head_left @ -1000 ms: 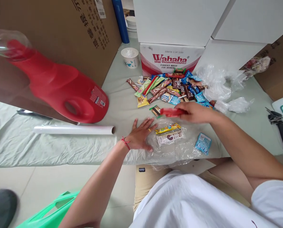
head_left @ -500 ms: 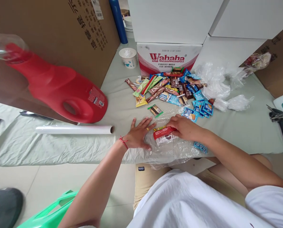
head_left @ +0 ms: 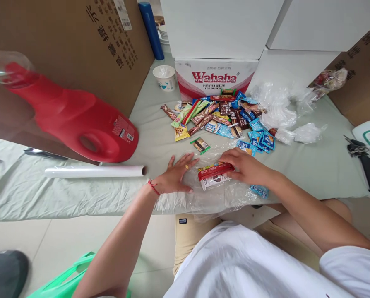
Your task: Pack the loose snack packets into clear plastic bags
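Observation:
My left hand [head_left: 176, 174] is open, fingers spread, resting at the left edge of a clear plastic sheet [head_left: 210, 200]. On the sheet lie a red-wrapped snack bar [head_left: 216, 170] and, along its near side, a white snack packet [head_left: 214, 181]; a yellow packet shows partly behind the red one. My right hand [head_left: 247, 165] is closed around the right end of the red snack bar. Beyond my hands lies a small green-edged biscuit packet [head_left: 200, 145]. A blue packet [head_left: 259, 191] sits under or beside my right forearm.
A heap of wrapped snacks [head_left: 210, 118] lies before a Wahaha carton [head_left: 216, 78], with crumpled clear bags [head_left: 278, 105] to its right. At left are a white film roll [head_left: 96, 171] and a large red jug [head_left: 85, 120]. A paper cup [head_left: 164, 78] stands behind; keys [head_left: 357, 148] lie far right.
My left hand has slid slightly left, away from the snack bars. My right hand stays at the red bar's right end. The whole view has shifted a little.

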Action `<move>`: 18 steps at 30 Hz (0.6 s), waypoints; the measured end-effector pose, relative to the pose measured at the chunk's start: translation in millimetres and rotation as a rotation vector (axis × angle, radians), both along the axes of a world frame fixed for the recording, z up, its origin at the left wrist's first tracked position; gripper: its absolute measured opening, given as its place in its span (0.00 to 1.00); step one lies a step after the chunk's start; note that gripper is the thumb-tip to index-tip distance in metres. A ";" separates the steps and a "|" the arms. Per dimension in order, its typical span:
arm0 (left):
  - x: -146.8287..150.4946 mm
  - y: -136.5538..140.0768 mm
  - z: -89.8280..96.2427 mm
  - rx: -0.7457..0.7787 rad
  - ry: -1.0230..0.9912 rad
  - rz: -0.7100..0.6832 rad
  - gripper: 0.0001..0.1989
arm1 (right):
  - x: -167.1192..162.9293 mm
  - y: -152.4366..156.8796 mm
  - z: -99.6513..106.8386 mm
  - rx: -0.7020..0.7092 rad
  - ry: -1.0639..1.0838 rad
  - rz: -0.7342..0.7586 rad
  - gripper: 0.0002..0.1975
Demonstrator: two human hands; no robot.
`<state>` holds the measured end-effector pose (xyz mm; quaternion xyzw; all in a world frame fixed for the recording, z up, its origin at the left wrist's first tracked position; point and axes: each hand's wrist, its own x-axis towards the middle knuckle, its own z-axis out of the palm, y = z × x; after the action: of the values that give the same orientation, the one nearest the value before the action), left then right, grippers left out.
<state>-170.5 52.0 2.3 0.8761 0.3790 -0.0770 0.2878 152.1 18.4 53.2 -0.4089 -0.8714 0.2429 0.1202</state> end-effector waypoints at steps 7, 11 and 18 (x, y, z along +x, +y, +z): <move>-19.4 -23.9 15.5 0.251 -0.260 0.212 0.34 | 36.5 -94.6 -8.9 0.181 0.040 -0.076 0.22; -9.1 -85.2 3.9 0.571 -0.559 0.265 0.32 | 44.6 -139.0 -48.2 0.242 -0.122 -0.075 0.26; 0.7 -157.1 -59.2 0.537 -0.297 0.032 0.21 | 44.9 -134.9 -71.3 0.186 -0.038 -0.156 0.12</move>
<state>-169.8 -105.1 -56.9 0.9165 0.3532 0.1593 0.0995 197.0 -116.5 -18.1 -0.4671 -0.8578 0.1431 0.1599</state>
